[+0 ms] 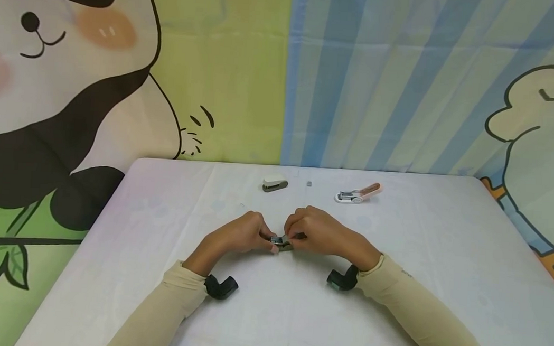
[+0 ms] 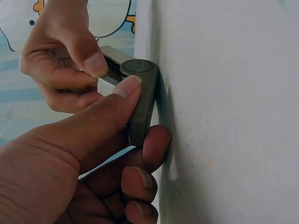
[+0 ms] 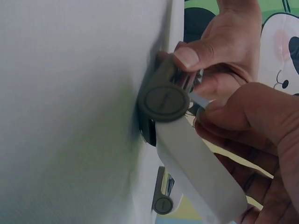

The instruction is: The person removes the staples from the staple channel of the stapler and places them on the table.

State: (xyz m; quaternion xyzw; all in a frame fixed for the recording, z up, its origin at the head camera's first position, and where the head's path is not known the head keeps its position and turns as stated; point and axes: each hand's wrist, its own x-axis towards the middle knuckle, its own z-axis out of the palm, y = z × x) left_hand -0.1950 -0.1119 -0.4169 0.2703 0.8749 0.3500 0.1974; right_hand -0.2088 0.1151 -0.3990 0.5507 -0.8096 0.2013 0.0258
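Between the two hands is a small stapler (image 1: pixel 284 246) with a dark grey base and a white lid swung wide back. My left hand (image 1: pixel 247 232) grips the base, its thumb on one side and the index finger underneath in the left wrist view. The right hand (image 1: pixel 323 231) pinches a short silvery strip of staples (image 3: pixel 200 100) at the stapler's metal channel. In the right wrist view the white lid (image 3: pixel 196 163) slants down beside the right hand's fingers. How far the strip sits in the channel is hard to tell.
Farther back on the white-covered table (image 1: pixel 259 315) lie a second white-and-grey stapler (image 1: pixel 275 183), a small grey block of staples (image 1: pixel 309 184) and an opened pink-and-white stapler (image 1: pixel 358 193). A patterned cloth (image 1: pixel 383 79) hangs behind the table.
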